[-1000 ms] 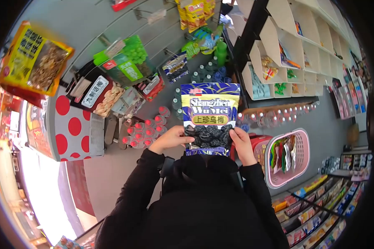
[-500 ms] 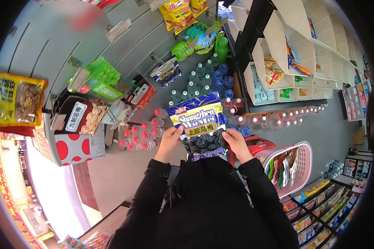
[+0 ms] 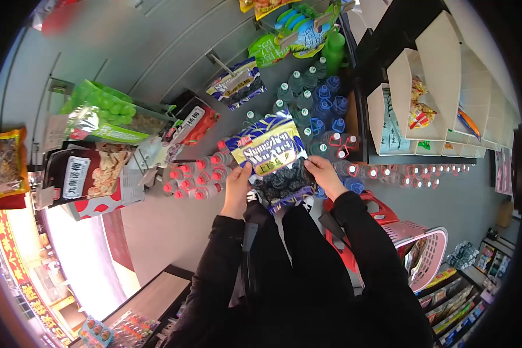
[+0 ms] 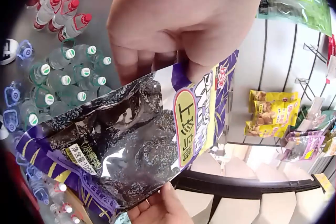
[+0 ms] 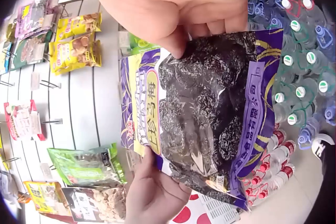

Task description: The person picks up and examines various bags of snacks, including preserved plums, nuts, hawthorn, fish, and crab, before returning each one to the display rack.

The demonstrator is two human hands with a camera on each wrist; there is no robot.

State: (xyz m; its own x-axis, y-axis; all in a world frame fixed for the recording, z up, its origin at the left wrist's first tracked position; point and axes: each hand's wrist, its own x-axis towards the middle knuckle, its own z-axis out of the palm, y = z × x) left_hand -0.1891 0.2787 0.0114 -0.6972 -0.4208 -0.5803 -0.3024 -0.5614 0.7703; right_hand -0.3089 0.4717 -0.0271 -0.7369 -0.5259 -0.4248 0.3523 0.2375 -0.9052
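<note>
A purple and yellow bag of dried black plums (image 3: 281,174) is held up in front of the body, its printed front facing the head camera. My left hand (image 3: 236,188) pinches its left edge, thumb on the front and fingers behind. At the opposite edge, my right hand (image 3: 326,177) grips it the same way. In the left wrist view the dark fruit shows through the clear lower part of the bag (image 4: 142,140). The right wrist view shows both thumbs pressing the bag's front. A matching bag (image 3: 238,87) hangs from a wall hook just beyond.
Green grape-print packs (image 3: 101,110) and other snack bags hang at the left. On the floor stand red-capped bottles (image 3: 200,177) and green-capped bottles (image 3: 296,101). White bins (image 3: 409,110) are at the right, above a pink basket (image 3: 432,255) beside a red stool (image 3: 380,209).
In the head view, the held bag has tilted, its top leaning left. The wall packs have shifted left and the basket right and down. Both hands keep their grip on the bag.
</note>
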